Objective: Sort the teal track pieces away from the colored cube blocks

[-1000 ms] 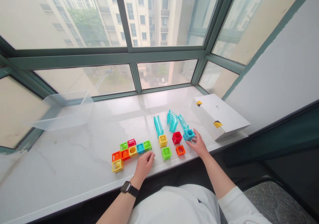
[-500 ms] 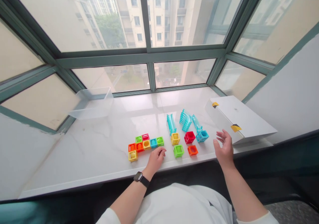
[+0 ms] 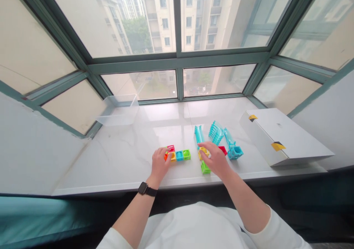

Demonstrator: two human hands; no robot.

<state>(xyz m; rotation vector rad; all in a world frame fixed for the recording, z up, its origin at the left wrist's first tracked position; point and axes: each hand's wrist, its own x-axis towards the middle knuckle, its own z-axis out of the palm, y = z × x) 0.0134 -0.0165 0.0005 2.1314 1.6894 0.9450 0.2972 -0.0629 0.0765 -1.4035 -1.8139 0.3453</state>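
Note:
A joined row of coloured hollow cubes [image 3: 179, 154] lies on the white marble sill [image 3: 124, 156]. My left hand [image 3: 159, 164] rests over its left end, fingers curled on the cubes and hiding several. My right hand [image 3: 214, 158] reaches over the loose cubes to the right, fingertips on the yellow cube [image 3: 202, 151]; the grip itself is hidden. A green cube [image 3: 205, 167] shows under the palm, a red cube [image 3: 222, 150] just beyond it. A light blue cube [image 3: 235, 152] sits at the end of a teal ramp piece [image 3: 229, 137].
Two more teal track pieces [image 3: 215, 131] lie behind the cubes. A white cardboard box [image 3: 284, 136] stands at the right. A clear plastic tub [image 3: 118, 110] sits at the back left by the window frame. A dark gap lies below the sill's front edge.
My right hand swung left from beside the box onto the loose cubes. My left hand slid forward onto the joined row. The camera turned left.

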